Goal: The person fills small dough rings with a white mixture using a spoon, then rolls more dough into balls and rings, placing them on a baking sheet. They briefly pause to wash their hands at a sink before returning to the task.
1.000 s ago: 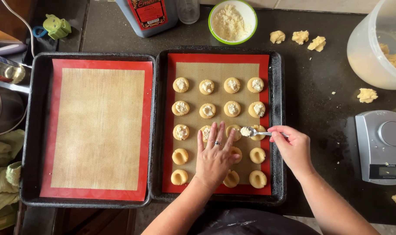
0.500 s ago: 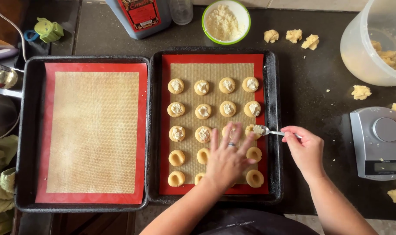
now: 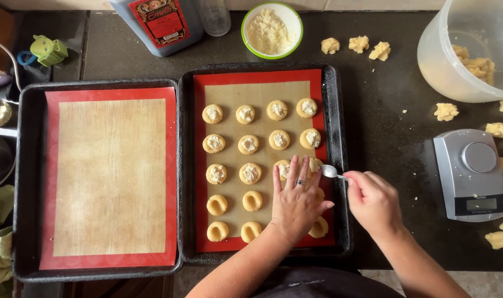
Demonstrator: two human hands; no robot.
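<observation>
Right hand (image 3: pixel 373 201), pinching a small spoon (image 3: pixel 333 173) at frame centre-right; left hand (image 3: pixel 297 198) spread flat, empty, steadying a dough ring (image 3: pixel 314 165) on the right baking tray (image 3: pixel 340 165); best tip the filling squarely into the hollow.

Small metal spoon (image 3: pixel 330 171) lay level over the tray's right side, bowl touching a round dough cookie (image 3: pixel 314 165), third row, far right.

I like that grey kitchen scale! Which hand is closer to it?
Right. The right hand, holding a spoon, is beside the scale; the left hand rests farther away over the tray.
</observation>
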